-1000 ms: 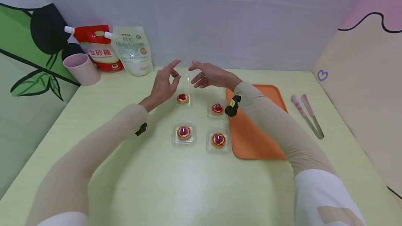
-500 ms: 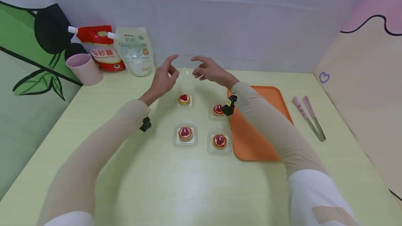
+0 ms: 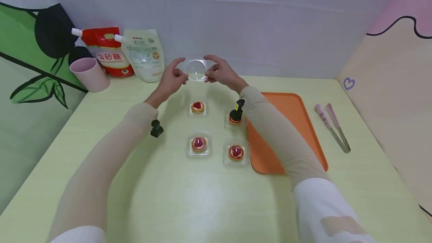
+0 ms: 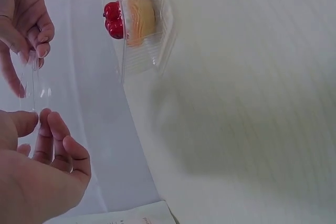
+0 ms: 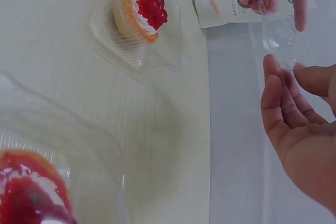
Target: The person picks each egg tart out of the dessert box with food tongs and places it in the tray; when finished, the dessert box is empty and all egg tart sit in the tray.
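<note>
Both hands hold a clear domed plastic lid point(image 3: 195, 69) up in the air near the back wall. My left hand point(image 3: 171, 80) pinches its left edge, and my right hand point(image 3: 222, 73) pinches the right edge between thumb and fingers. Below the lid, a red-fruit tart point(image 3: 197, 107) sits in a clear plastic tray point(image 4: 164, 51). Three more tarts stand in clear containers: one at front left point(image 3: 198, 144), one at front right point(image 3: 236, 152), and a back-right tart point(image 3: 234, 120), partly hidden by the right wrist camera.
An orange tray point(image 3: 264, 156) lies on the right under my forearm, with metal tongs point(image 3: 333, 127) beyond it. At back left stand a pink cup point(image 3: 90, 75), a red sugar pouch point(image 3: 109, 53) and a pale green pouch point(image 3: 143, 55). A wall closes the back.
The lid has been raised and tilted upright, now facing the camera. Both hands have moved slightly up and towards each other, thumbs and fingers closing on its edges. The tarts have stayed put.
</note>
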`<action>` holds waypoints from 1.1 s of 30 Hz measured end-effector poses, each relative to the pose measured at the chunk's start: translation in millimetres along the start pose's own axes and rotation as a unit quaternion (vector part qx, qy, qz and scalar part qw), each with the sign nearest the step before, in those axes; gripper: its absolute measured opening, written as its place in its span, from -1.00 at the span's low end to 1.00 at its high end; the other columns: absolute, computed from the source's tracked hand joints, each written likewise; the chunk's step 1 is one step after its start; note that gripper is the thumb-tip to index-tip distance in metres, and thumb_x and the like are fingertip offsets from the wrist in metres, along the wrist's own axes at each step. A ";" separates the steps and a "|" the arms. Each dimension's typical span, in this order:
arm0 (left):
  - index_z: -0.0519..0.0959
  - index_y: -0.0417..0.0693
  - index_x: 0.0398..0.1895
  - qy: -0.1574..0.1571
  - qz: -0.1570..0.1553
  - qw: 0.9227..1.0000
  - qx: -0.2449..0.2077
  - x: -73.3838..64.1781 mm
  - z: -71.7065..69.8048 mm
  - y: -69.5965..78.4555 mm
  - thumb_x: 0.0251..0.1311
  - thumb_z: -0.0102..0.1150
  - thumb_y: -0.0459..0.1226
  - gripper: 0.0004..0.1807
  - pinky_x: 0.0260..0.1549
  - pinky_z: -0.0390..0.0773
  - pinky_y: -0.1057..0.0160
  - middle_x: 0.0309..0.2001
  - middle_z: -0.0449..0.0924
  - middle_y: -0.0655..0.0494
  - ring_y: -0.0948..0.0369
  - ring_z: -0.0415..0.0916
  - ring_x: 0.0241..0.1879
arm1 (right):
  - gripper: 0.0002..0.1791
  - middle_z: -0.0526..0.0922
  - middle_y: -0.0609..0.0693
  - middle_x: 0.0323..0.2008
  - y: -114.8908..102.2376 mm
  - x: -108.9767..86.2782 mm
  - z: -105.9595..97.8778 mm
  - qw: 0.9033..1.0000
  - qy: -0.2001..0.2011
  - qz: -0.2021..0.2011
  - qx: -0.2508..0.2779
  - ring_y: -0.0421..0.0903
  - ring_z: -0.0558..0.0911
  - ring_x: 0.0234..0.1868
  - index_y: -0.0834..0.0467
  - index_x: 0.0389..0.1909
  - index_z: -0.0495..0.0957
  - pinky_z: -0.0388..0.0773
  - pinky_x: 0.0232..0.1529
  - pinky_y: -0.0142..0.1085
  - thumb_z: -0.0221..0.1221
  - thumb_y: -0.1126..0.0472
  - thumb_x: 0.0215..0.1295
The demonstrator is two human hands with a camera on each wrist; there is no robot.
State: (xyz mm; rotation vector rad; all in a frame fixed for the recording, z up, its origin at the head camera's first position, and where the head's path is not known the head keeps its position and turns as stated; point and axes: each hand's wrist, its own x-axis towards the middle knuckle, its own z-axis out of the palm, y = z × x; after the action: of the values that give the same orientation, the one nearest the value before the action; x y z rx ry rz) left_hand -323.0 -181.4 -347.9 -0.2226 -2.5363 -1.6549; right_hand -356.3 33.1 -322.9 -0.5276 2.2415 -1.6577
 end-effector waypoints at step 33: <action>0.16 -0.09 0.54 -0.152 -0.186 0.965 0.105 28.1 -10.0 -37.3 0.42 0.11 -0.22 -0.32 -0.34 0.45 0.30 -0.41 0.63 0.18 0.31 0.52 -0.43 | -0.42 0.62 0.13 -0.28 31.7 39.2 24.2 0.983 0.013 0.159 -0.089 -0.15 0.61 -0.47 0.19 0.40 0.34 0.66 -0.14 -0.26 0.18 0.38 0.36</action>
State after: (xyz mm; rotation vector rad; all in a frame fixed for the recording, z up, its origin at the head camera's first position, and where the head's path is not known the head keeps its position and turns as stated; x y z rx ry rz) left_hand -357.3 -203.5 -372.8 0.0247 -3.1231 -1.5411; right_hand -383.7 3.0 -361.2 -0.1729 2.3594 -1.3214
